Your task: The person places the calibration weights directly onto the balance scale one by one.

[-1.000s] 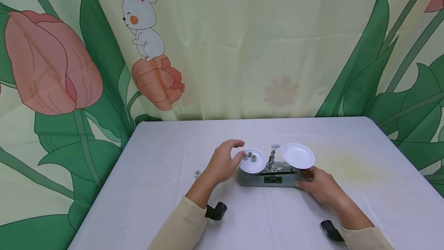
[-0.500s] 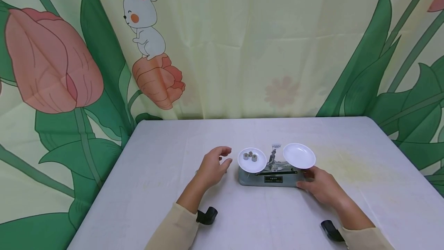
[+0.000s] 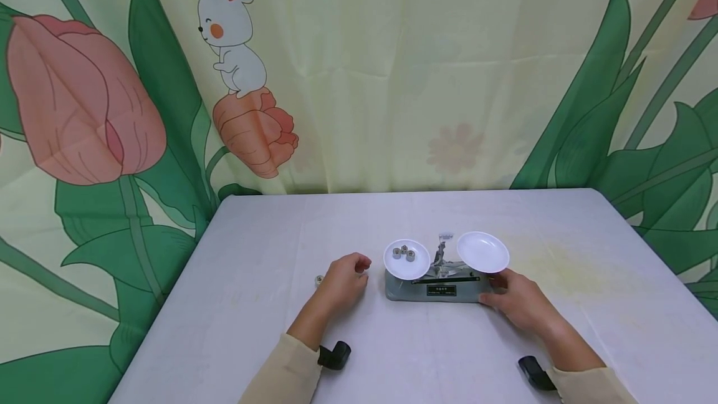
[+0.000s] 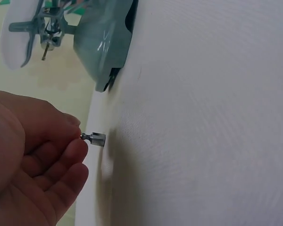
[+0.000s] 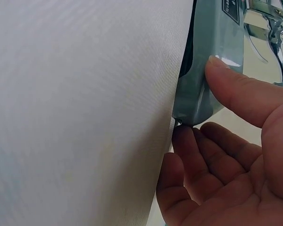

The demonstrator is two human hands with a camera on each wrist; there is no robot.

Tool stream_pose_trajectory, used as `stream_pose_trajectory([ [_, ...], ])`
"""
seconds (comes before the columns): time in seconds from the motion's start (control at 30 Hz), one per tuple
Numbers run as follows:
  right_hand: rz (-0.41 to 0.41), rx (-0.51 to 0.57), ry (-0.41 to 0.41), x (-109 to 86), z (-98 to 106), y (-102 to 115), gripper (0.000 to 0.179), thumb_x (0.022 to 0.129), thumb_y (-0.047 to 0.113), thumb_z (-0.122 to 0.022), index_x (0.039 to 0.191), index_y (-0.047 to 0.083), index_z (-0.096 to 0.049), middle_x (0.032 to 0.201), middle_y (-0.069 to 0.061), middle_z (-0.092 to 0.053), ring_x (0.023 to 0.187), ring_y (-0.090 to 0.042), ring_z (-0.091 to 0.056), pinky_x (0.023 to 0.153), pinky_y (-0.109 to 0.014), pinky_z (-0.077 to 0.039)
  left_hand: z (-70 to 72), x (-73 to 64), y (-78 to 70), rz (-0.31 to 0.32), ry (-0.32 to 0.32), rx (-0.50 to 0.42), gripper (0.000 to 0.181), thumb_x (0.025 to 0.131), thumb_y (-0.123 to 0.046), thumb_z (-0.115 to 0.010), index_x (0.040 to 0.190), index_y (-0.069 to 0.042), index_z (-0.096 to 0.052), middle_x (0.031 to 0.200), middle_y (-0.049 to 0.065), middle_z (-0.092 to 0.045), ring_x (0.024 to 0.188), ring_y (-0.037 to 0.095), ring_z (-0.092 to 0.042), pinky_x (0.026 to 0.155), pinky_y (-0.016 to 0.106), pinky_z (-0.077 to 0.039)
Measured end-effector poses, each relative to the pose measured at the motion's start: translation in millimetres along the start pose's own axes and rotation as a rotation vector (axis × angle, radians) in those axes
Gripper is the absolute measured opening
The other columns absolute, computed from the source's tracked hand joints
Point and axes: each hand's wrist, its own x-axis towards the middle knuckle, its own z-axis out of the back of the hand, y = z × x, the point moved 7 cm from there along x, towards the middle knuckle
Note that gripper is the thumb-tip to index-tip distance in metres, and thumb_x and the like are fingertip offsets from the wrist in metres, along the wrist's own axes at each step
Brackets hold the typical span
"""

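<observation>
A grey-green balance scale (image 3: 437,290) with two white pans stands at the table's middle. In its left pan (image 3: 419,267) sit several small metal weights (image 3: 404,252). The right pan (image 3: 483,252) holds nothing. My left hand (image 3: 341,282) is low over the cloth, left of the scale. In the left wrist view its thumb and forefinger pinch a metal weight (image 4: 98,139) by the knob, close to the cloth; the head view hides this weight. My right hand (image 3: 516,301) grips the base's right end, thumb on the front face and fingers at the end and lower edge.
Another small weight (image 3: 318,280) stands on the white tablecloth (image 3: 269,304), just left of my left hand and partly hidden by it. A printed curtain (image 3: 359,80) hangs behind the table's far edge.
My left hand has moved from beside the left pan leftward and then down towards the cloth, its fingers drawing together. The right hand, the scale and the weights in the pan stay put.
</observation>
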Motion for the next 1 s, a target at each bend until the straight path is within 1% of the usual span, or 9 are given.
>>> stream_pose_trajectory([
  [0.17, 0.001, -0.003, 0.002, -0.1, 0.0, -0.4, 0.071, 0.086, 0.023, -0.076, 0.139, -0.013, -0.044, 0.136, -0.034, -0.052, 0.128, -0.055, -0.043, 0.101, -0.069, -0.033, -3.2, -1.1, 2.8, -0.005, -0.001, 0.003, 0.021, 0.091, 0.0, -0.068, 0.112, -0.005, -0.067, 0.102, 0.005, -0.066, 0.095, 0.021, -0.06, 0.09, 0.038, -0.054],
  [0.37, -0.001, 0.0, 0.004, 0.3, -0.4, -0.1, 0.071, 0.087, 0.022, -0.076, 0.139, -0.014, -0.044, 0.136, -0.034, -0.052, 0.128, -0.054, -0.043, 0.101, -0.068, -0.034, -7.1, 0.9, 6.8, -0.015, -0.011, 0.035, 0.018, 0.089, 0.001, -0.071, 0.105, -0.006, -0.067, 0.091, 0.001, -0.062, 0.085, 0.018, -0.057, 0.082, 0.035, -0.054],
  [0.53, -0.006, -0.003, 0.006, 0.6, -0.4, 0.2, 0.071, 0.087, 0.022, -0.076, 0.139, -0.014, -0.044, 0.136, -0.034, -0.051, 0.128, -0.054, -0.043, 0.101, -0.068, -0.033, -9.8, 2.5, 9.3, -0.001, -0.003, 0.048, 0.015, 0.09, 0.002, -0.07, 0.101, -0.007, -0.066, 0.087, 0.0, -0.06, 0.082, 0.017, -0.056, 0.079, 0.033, -0.053],
  [0.63, -0.01, -0.005, 0.006, 1.0, 0.0, 0.4, 0.072, 0.087, 0.023, -0.076, 0.14, -0.013, -0.043, 0.137, -0.034, -0.05, 0.129, -0.055, -0.042, 0.101, -0.069, -0.033, -10.1, 2.4, 9.7, 0.006, 0.002, 0.046, 0.014, 0.09, 0.002, -0.069, 0.099, -0.008, -0.066, 0.085, -0.001, -0.06, 0.08, 0.017, -0.056, 0.077, 0.033, -0.053],
  [0.73, -0.015, -0.005, 0.007, 1.2, 0.0, 0.4, 0.072, 0.087, 0.023, -0.076, 0.14, -0.013, -0.043, 0.137, -0.034, -0.05, 0.129, -0.054, -0.042, 0.101, -0.069, -0.033, -9.7, 1.3, 9.3, 0.0, 0.003, 0.055, 0.012, 0.09, 0.0, -0.07, 0.096, -0.008, -0.065, 0.083, -0.002, -0.059, 0.079, 0.017, -0.055, 0.076, 0.032, -0.053],
  [0.9, -0.023, -0.01, 0.004, 1.2, -0.3, 0.8, 0.073, 0.086, 0.023, -0.077, 0.14, -0.012, -0.043, 0.137, -0.034, -0.05, 0.128, -0.054, -0.043, 0.101, -0.069, -0.033, -7.6, -1.9, 7.1, -0.023, -0.005, 0.069, 0.011, 0.09, -0.003, -0.073, 0.093, -0.009, -0.065, 0.08, -0.003, -0.059, 0.076, 0.015, -0.056, 0.072, 0.03, -0.052],
  [1.0, -0.023, -0.014, 0.001, 1.0, -0.6, 1.0, 0.074, 0.086, 0.023, -0.078, 0.141, -0.012, -0.043, 0.137, -0.034, -0.05, 0.128, -0.055, -0.043, 0.101, -0.069, -0.033, -4.1, -4.0, 4.1, -0.022, -0.018, 0.065, 0.012, 0.089, -0.004, -0.075, 0.092, -0.009, -0.064, 0.079, -0.003, -0.058, 0.075, 0.014, -0.056, 0.071, 0.029, -0.052],
])
